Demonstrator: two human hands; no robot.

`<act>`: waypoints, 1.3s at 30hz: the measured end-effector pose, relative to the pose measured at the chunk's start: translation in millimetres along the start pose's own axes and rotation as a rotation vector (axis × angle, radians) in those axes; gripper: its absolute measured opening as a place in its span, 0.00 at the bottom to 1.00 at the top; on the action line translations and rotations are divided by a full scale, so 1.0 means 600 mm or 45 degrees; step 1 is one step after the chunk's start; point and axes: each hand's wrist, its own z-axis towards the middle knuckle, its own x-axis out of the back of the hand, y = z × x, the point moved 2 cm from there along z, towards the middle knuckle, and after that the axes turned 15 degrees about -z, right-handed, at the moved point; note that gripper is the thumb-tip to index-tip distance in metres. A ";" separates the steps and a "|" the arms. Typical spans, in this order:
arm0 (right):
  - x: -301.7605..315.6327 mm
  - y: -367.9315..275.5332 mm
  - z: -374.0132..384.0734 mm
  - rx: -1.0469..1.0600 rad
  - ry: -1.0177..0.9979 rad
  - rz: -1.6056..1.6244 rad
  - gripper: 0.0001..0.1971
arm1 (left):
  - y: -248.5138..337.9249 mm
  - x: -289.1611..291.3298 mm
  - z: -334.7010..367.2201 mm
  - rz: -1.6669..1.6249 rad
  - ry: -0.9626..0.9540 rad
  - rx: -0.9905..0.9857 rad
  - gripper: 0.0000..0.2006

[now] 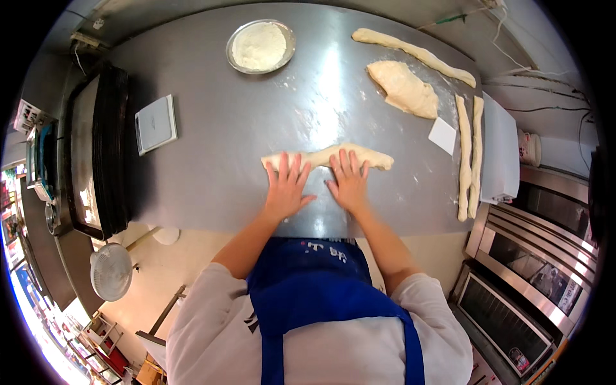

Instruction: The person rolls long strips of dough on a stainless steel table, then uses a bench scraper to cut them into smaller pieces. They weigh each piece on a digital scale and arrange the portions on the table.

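A thick rope of pale dough (pixel 319 156) lies crosswise on the metal table (pixel 212 173) in front of me. My left hand (pixel 287 189) rests with spread fingers on its left part. On its right half lie the outstretched fingers of my right hand (pixel 350 183). Both palms face down, and neither hand grips the dough. Farther right sits a large slab of dough (pixel 405 91), with a white scraper (pixel 443 135) beside its near corner. One long dough rope (pixel 417 52) stretches behind the slab. Two thin dough strips (pixel 464 160) run side by side near the right edge.
A metal bowl of flour (pixel 260 46) stands at the back. On the left are a flat scale (pixel 156 124) and a stack of dark trays (pixel 110 151) at the table's edge. A white box (pixel 499 151) adjoins the right side, near ovens (pixel 532 256). A fan (pixel 111 272) stands lower left.
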 end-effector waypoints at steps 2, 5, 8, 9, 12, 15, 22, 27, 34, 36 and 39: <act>0.018 0.025 0.101 -0.010 0.041 -0.058 0.37 | -0.052 0.030 0.108 0.071 0.059 0.215 0.42; 0.030 0.079 0.279 -0.321 0.111 -0.157 0.38 | -0.142 0.063 0.259 0.156 0.239 0.550 0.37; 0.036 0.128 0.379 -0.424 0.372 -0.262 0.36 | -0.218 0.070 0.313 0.129 0.276 0.294 0.35; 0.043 0.132 0.383 -0.368 0.367 -0.265 0.36 | -0.215 0.068 0.308 0.063 0.172 0.213 0.36; 0.033 0.119 0.306 -0.091 0.207 -0.195 0.33 | -0.171 0.068 0.234 -0.148 -0.059 -0.060 0.37; 0.010 0.122 0.140 0.126 0.256 0.042 0.33 | -0.115 0.046 0.089 0.059 -0.002 -0.256 0.38; 0.038 0.132 0.151 0.063 0.071 -0.122 0.32 | -0.099 0.031 0.041 -0.201 -0.127 -0.009 0.40; 0.114 0.079 0.449 0.073 0.637 0.284 0.18 | -0.158 0.076 0.246 -0.151 0.159 0.238 0.38; 0.088 -0.132 0.665 0.241 -0.091 0.417 0.09 | -0.170 0.126 0.211 -0.589 -0.345 0.512 0.30; 0.017 -0.131 0.688 0.221 -0.056 0.415 0.09 | -0.166 0.109 0.141 -0.851 -0.261 0.479 0.29; 0.022 -0.130 0.673 0.158 -0.031 0.571 0.10 | -0.172 0.069 0.052 -0.899 0.297 0.352 0.25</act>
